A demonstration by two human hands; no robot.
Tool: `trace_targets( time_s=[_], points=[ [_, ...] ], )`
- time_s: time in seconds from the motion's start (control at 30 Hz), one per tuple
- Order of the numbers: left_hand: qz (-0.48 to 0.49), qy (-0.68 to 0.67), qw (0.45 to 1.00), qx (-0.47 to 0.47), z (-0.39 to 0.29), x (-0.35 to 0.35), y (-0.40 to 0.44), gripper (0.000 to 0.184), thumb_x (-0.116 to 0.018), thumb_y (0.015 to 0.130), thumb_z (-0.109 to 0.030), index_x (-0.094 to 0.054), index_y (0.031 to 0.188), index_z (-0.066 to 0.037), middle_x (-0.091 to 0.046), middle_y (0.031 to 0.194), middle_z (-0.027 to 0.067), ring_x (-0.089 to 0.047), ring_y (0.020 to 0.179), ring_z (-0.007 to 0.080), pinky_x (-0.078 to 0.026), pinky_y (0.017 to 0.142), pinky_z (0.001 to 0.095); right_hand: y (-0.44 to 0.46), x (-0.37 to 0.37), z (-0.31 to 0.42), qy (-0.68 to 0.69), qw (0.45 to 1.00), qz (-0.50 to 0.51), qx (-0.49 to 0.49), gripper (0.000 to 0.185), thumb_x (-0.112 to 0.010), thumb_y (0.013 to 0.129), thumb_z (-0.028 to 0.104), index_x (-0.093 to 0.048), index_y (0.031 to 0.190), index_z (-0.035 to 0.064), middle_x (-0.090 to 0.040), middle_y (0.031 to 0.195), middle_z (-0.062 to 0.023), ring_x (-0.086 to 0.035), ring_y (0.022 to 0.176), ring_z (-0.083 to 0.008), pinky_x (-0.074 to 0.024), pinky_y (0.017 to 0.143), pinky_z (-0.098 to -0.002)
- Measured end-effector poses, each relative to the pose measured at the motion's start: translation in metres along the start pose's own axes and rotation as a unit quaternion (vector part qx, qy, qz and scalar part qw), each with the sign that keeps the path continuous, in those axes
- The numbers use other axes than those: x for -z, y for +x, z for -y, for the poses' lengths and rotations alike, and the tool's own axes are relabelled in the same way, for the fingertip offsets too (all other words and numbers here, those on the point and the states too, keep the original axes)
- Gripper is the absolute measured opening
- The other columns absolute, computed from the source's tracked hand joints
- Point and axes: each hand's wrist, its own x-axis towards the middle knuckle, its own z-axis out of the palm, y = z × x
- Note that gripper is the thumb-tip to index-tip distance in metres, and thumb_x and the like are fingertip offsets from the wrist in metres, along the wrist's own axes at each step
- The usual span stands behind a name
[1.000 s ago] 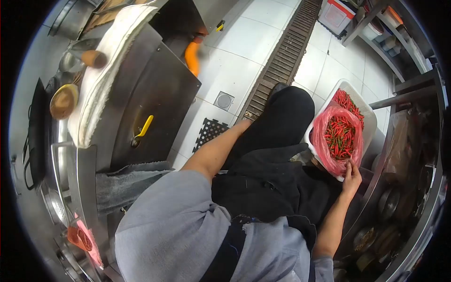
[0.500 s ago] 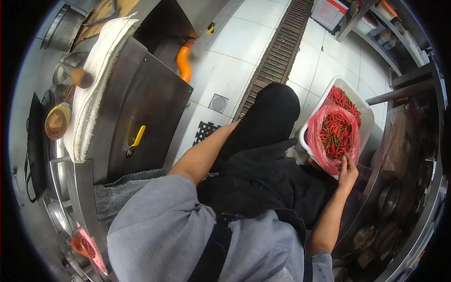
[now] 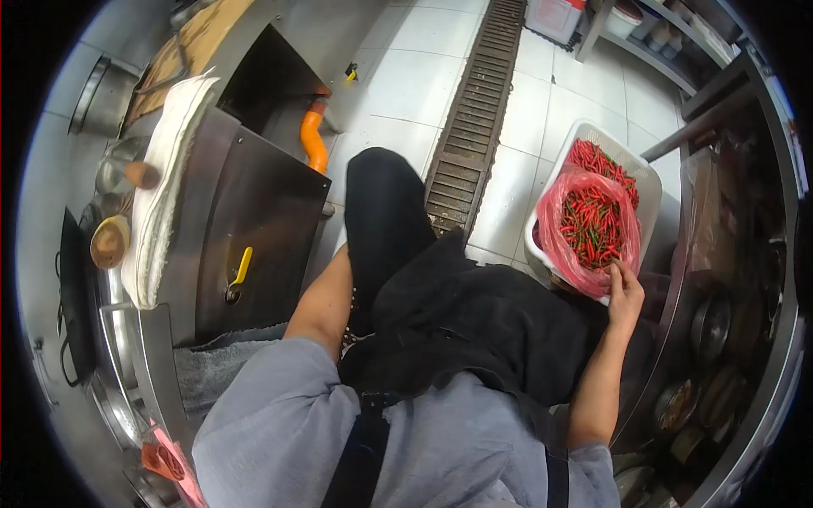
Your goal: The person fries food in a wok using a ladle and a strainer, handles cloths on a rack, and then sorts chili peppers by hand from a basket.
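Note:
My right hand (image 3: pixel 625 292) is at the near right rim of a pink-red plastic bag (image 3: pixel 559 241), its fingers closed on the bag's edge. Small red chillies (image 3: pixel 593 222) with some green stems fill the open bag. It sits inside a white perforated plastic basket (image 3: pixel 650 190), where more loose chillies (image 3: pixel 597 159) lie at the far end. My left forearm (image 3: pixel 322 296) reaches down beside my raised knee; the left hand is hidden behind my leg in black cloth.
On the left stands a steel counter (image 3: pixel 254 212) with a yellow-handled valve (image 3: pixel 243 267), an orange pipe (image 3: pixel 312 140) and a folded white cloth (image 3: pixel 169 186). A floor drain grate (image 3: pixel 474 110) runs across the white tiles. Steel shelving (image 3: pixel 775 127) with pans is at the right.
My knee has swung to the left, covering the small floor drain and black mat. The view has shifted slightly. My right hand stays at the bag's rim.

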Motion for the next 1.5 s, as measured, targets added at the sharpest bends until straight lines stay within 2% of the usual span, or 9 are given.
trace_targets(
  time_s=[0.3, 0.47, 0.67, 0.83, 0.93, 1.0, 1.13, 1.23, 1.5],
  points=[
    [0.042, 0.0, 0.994, 0.105, 0.096, -0.032, -0.041, 0.035, -0.061, 0.082, -0.028, -0.068, 0.1, 0.001, -0.068, 0.093, 0.0173, -0.066, 0.083, 0.0256, -0.051, 0.073, 0.0403, -0.007, -0.036, 0.05, 0.003, 0.999, 0.044, 0.014, 0.025, -0.062, 0.088, 0.017, -0.066, 0.104, -0.0025, -0.069, 0.087, -0.0112, -0.063, 0.079, -0.0118, -0.0481, 0.072, -0.0258],
    [0.065, -0.063, 0.993, 0.076, 0.066, -0.034, -0.021, 0.033, -0.061, 0.082, -0.026, -0.068, 0.1, 0.001, -0.069, 0.093, 0.0168, -0.066, 0.082, 0.0249, -0.051, 0.073, 0.0402, -0.004, -0.042, 0.039, -0.023, 0.998, 0.058, 0.002, 0.025, -0.062, 0.088, 0.016, -0.066, 0.105, -0.0013, -0.068, 0.081, -0.0116, -0.063, 0.07, -0.0127, -0.0476, 0.066, -0.0264],
    [0.123, -0.233, 0.964, 0.046, 0.001, -0.029, 0.02, 0.032, -0.061, 0.083, -0.025, -0.068, 0.1, 0.001, -0.069, 0.093, 0.0162, -0.066, 0.082, 0.024, -0.051, 0.073, 0.04, -0.013, -0.023, 0.027, -0.075, 0.997, -0.007, 0.027, 0.025, -0.06, 0.09, 0.016, -0.066, 0.105, -0.0027, -0.07, 0.09, -0.0122, -0.063, 0.084, -0.0135, -0.0478, 0.076, -0.0261],
    [0.161, -0.346, 0.924, -0.017, -0.041, -0.051, 0.043, 0.031, -0.061, 0.083, -0.023, -0.067, 0.101, 0.002, -0.069, 0.092, 0.0157, -0.066, 0.081, 0.0233, -0.051, 0.072, 0.0399, -0.017, -0.019, 0.013, -0.058, 0.996, 0.013, -0.072, 0.028, -0.058, 0.092, 0.019, -0.065, 0.109, -0.0013, -0.069, 0.089, -0.0097, -0.062, 0.079, -0.0112, -0.0479, 0.067, -0.0237],
    [0.105, -0.203, 0.963, -0.14, -0.066, -0.054, 0.015, 0.025, -0.057, 0.086, -0.014, -0.067, 0.103, 0.002, -0.068, 0.089, 0.0116, -0.064, 0.08, 0.018, -0.051, 0.071, 0.0381, -0.013, -0.013, 0.005, -0.089, 0.991, 0.034, -0.09, 0.028, -0.058, 0.093, 0.021, -0.065, 0.11, -0.0008, -0.068, 0.086, -0.0073, -0.061, 0.074, -0.0098, -0.0471, 0.062, -0.0231],
    [0.136, -0.309, 0.937, -0.087, -0.071, -0.059, -0.004, 0.025, -0.058, 0.086, -0.015, -0.066, 0.103, 0.001, -0.068, 0.09, 0.012, -0.064, 0.081, 0.0189, -0.05, 0.073, 0.0365, -0.009, -0.014, -0.002, -0.074, 0.994, 0.027, -0.076, 0.029, -0.059, 0.093, 0.021, -0.065, 0.109, -0.0014, -0.066, 0.084, -0.0058, -0.058, 0.071, -0.009, -0.046, 0.06, -0.023],
    [0.152, -0.189, 0.963, -0.12, -0.013, -0.105, 0.049, 0.031, -0.051, 0.091, -0.023, -0.064, 0.105, 0.002, -0.067, 0.104, 0.013, -0.064, 0.091, 0.0215, -0.05, 0.078, 0.0385, -0.009, -0.009, 0.0, -0.069, 0.996, 0.025, -0.058, 0.029, -0.059, 0.092, 0.021, -0.065, 0.11, -0.0018, -0.067, 0.084, -0.006, -0.057, 0.069, -0.0084, -0.0442, 0.057, -0.0225],
    [0.201, -0.365, 0.909, 0.022, -0.074, -0.066, -0.045, 0.035, -0.051, 0.09, -0.031, -0.066, 0.105, -0.003, -0.066, 0.107, 0.0169, -0.064, 0.095, 0.0268, -0.05, 0.081, 0.0397, -0.008, -0.006, 0.009, -0.104, 0.993, 0.029, -0.048, 0.029, -0.059, 0.092, 0.021, -0.065, 0.11, -0.0018, -0.067, 0.084, -0.0063, -0.058, 0.069, -0.0088, -0.0454, 0.058, -0.023],
    [0.037, -0.13, 0.991, -0.013, -0.018, 0.003, -0.014, 0.035, -0.052, 0.088, -0.032, -0.067, 0.104, -0.004, -0.066, 0.106, 0.0177, -0.064, 0.094, 0.0288, -0.05, 0.082, 0.0402, -0.02, 0.008, 0.017, -0.056, 0.998, -0.027, -0.027, 0.026, -0.061, 0.09, 0.018, -0.065, 0.11, 0.0009, -0.068, 0.087, -0.0067, -0.059, 0.073, -0.0086, -0.0476, 0.061, -0.0242]
  ],
)
